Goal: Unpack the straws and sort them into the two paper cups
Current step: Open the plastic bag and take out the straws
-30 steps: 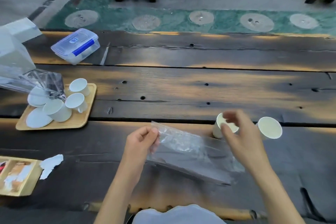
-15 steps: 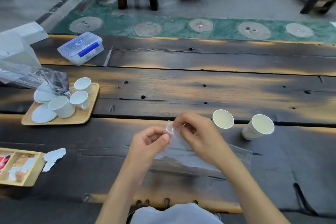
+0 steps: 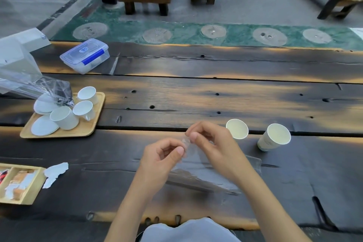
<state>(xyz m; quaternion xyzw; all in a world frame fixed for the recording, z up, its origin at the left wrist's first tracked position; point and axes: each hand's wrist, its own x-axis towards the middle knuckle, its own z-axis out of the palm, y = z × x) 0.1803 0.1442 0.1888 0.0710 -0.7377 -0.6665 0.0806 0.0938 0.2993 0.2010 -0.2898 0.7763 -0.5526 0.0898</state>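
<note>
Straw bag (image 3: 198, 173), clear plastic, lies on the dark wooden surface (image 3: 196, 94) under your hands, its upper corner lifted. Your left hand (image 3: 161, 155) pinches that corner with thumb and forefinger, a narrow grip, and your right hand (image 3: 212, 143) pinches the same corner just beside it. The bag's long body trails down and right beneath your right wrist; its contents cannot be made out. Two paper cups (image 3: 237, 129) stand just beyond your right grip, the farther-right one (image 3: 275, 136) near it. Left of your left grip, well apart, sits a wooden tray (image 3: 92, 128) with small white cups. Open planks stretch beyond the grips.
</note>
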